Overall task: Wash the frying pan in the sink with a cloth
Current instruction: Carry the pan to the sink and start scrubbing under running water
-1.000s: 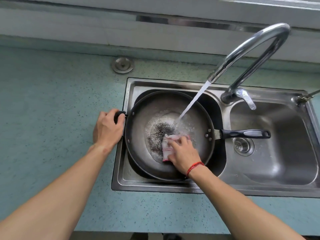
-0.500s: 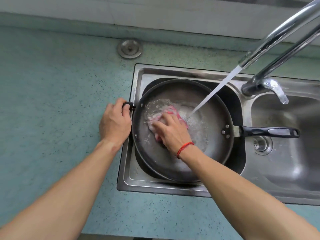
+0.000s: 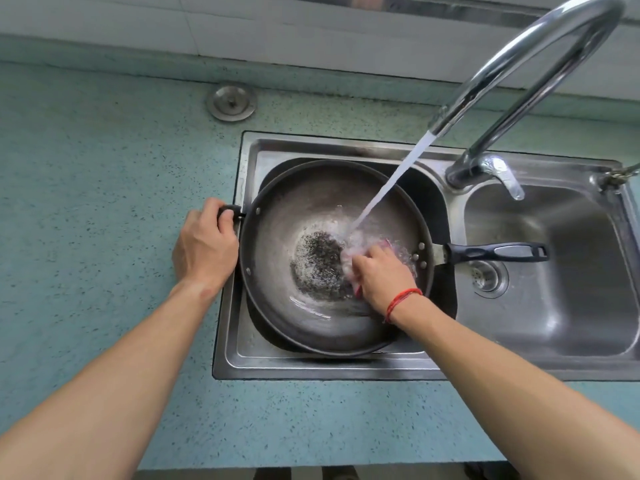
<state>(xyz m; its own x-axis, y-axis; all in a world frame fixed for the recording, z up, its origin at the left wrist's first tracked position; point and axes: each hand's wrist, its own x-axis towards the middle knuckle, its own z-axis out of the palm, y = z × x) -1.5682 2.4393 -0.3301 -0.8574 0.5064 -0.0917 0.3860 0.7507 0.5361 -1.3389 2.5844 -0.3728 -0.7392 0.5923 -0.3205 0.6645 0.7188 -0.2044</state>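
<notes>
A dark frying pan (image 3: 294, 306) sits in the left basin of a steel double sink (image 3: 346, 370), its long black handle (image 3: 498, 252) reaching right over the other basin. My left hand (image 3: 206, 249) grips the small loop handle on the pan's left rim. My right hand (image 3: 382, 277) holds a wet pink-and-white cloth (image 3: 351, 251) against the pan's right inner side. Water from the curved chrome tap (image 3: 512, 60) falls onto the cloth. A dark speckled patch (image 3: 318, 263) lies in the pan's middle. Much of the cloth is hidden by my fingers and the splash.
The right basin (image 3: 571, 271) has a round drain strainer (image 3: 488, 275). A speckled blue-green counter (image 3: 104, 202) surrounds the sink, with a round metal cap (image 3: 231, 101) set into it behind the left basin. A pale wall ledge runs along the back.
My right hand has swept the cloth from the pan's left inner side to its right side, under the water stream. The dark patch in the middle shows again. My left hand keeps its grip.
</notes>
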